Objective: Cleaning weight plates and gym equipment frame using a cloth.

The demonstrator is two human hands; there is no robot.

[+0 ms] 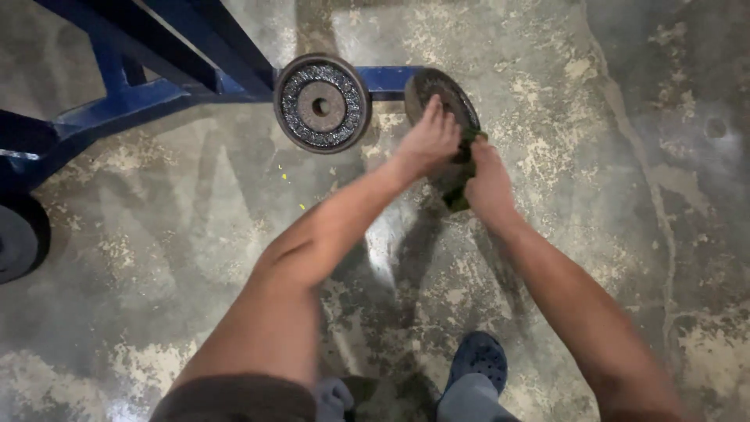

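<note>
Item: round iron weight plate [440, 92], dark and rust-brown, standing on edge on the worn concrete floor [625, 156] and tilted so that its face shows as a narrow oval. Its rim is raised and its face is dull, with no shine. All positions below are given relative to this plate.

Far to the left: a blue steel frame [117, 86] with slanting bars, and below it a dark wheel [19, 238] cut off by the edge of the view.

Just to the left: a second weight plate [322, 103], seen nearly face-on, with a grey speckled ring around a brown hub and a centre hole. It leans against the blue frame's low bar, which runs on behind both plates.

On the plate, left side: the left hand [428, 141], fingers spread and laid flat over the upper face and rim, pressing rather than gripping.

On the plate, lower right edge: the right hand [488, 184], curled closed around a wad of green cloth [461, 195] (only a dark green fold shows below and beside the knuckles), which is held against the plate's rim.

Below the plate, nearest the viewer: a blue perforated clog [478, 359] on the floor, with grey trouser cloth beside it.
</note>
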